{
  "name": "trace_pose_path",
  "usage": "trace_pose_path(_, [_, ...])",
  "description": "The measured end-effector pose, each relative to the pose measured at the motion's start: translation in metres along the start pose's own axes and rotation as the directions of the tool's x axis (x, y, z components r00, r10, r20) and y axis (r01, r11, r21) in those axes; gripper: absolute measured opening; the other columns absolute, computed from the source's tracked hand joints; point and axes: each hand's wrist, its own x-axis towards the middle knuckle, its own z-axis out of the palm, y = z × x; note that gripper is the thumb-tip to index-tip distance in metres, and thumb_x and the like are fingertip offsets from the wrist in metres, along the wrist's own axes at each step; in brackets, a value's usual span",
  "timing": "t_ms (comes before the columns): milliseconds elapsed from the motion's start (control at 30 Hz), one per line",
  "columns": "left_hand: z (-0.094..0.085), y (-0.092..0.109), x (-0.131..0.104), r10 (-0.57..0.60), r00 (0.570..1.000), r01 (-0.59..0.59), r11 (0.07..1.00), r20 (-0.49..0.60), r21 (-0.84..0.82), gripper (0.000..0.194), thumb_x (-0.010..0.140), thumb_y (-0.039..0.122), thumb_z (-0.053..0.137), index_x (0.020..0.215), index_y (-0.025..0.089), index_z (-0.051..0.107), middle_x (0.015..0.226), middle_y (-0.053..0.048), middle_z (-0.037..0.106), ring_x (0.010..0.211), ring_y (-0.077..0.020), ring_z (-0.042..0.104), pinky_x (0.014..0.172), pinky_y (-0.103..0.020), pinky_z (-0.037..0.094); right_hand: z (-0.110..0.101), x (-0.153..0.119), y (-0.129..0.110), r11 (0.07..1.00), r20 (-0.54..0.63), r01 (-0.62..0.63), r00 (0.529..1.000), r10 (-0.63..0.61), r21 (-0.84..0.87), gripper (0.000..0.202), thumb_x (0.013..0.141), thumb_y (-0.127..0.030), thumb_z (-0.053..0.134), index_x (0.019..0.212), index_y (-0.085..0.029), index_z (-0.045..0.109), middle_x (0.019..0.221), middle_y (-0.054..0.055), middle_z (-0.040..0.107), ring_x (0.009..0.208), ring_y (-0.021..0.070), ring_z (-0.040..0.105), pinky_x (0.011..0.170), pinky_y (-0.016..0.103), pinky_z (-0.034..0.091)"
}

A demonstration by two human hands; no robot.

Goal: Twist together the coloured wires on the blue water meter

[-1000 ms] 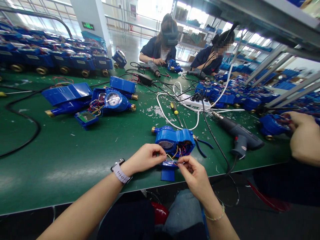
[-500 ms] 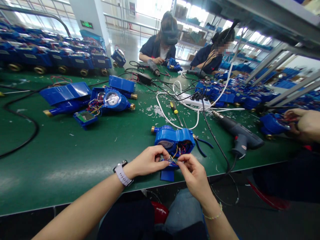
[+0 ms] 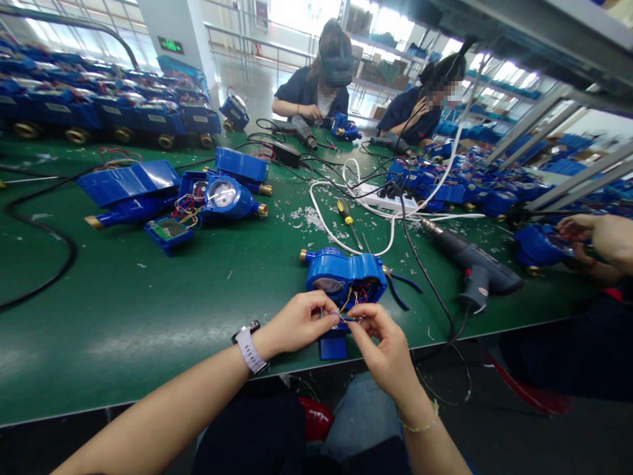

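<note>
A blue water meter (image 3: 346,272) with brass ends lies on the green bench before me, its wiring side facing me. Thin coloured wires (image 3: 347,301) run out of it toward my fingers. My left hand (image 3: 304,323), with a watch at the wrist, pinches wires between thumb and fingertips. Close on its right, my right hand (image 3: 380,336) pinches the wires too, thumb against forefinger. Below the fingertips a blue cover (image 3: 333,348) rests at the bench edge, partly hidden by both hands.
Blue-handled pliers (image 3: 399,290) lie right of the meter, a screwdriver (image 3: 349,221) behind it. A heat gun (image 3: 469,264) with its cable is further right. Other opened meters (image 3: 227,198) stand left. A power strip (image 3: 386,196) sits behind. A co-worker's hand (image 3: 610,241) holds a meter at right.
My fingertips have shifted slightly along the wires, and a bluish length now shows between them. My left wrist has moved a little to the right. The meter stays nearly in place.
</note>
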Motion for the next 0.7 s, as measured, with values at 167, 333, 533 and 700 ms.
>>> trace_pose_path(167, [-0.0005,0.0003,0.0021,-0.004,0.999,0.005,1.0,0.039,-0.018,0.023,0.087,0.03,0.056,0.08,0.01,0.063,0.078,-0.003,0.059,0.071,-0.0128,0.049,0.066,-0.025,0.038,0.0014,0.0004,-0.0012,0.967,-0.001,0.199,0.98,-0.201,-0.158,0.009,0.09,-0.009,0.056,0.092,-0.019,0.058,0.106,0.003,0.053,0.068,0.0063,0.052,0.065,0.022,0.044])
trace_pose_path(333, [-0.0019,0.0009,0.0031,-0.006,0.992,0.02,0.993,0.123,-0.118,0.027,0.088,0.034,0.055,0.081,0.009,0.062,0.077,-0.004,0.06,0.07,-0.0128,0.05,0.066,-0.025,0.04,0.0028,0.0013,-0.0031,0.971,-0.016,0.195,0.98,-0.199,-0.14,0.01,0.09,-0.009,0.057,0.09,-0.019,0.058,0.093,0.001,0.056,0.073,0.009,0.053,0.065,0.022,0.043])
trace_pose_path(533, [0.0002,-0.0012,0.0011,0.002,0.996,0.012,0.988,0.09,-0.153,0.023,0.082,0.032,0.062,0.08,0.009,0.063,0.077,-0.004,0.059,0.069,-0.0124,0.05,0.067,-0.024,0.04,0.0045,0.002,-0.0076,0.977,-0.017,0.181,0.983,-0.184,-0.116,0.009,0.092,-0.011,0.055,0.087,-0.017,0.059,0.09,0.003,0.059,0.078,0.0119,0.056,0.066,0.022,0.043])
trace_pose_path(700, [0.0055,-0.003,-0.0025,0.073,0.997,-0.074,0.993,-0.013,-0.089,0.024,0.082,0.034,0.063,0.079,0.011,0.062,0.083,-0.005,0.057,0.07,-0.0124,0.048,0.063,-0.024,0.037,0.0045,0.0025,-0.0091,0.981,0.008,0.163,0.987,-0.163,-0.105,0.01,0.093,-0.014,0.052,0.088,-0.017,0.06,0.091,0.004,0.061,0.085,0.014,0.058,0.074,0.024,0.045])
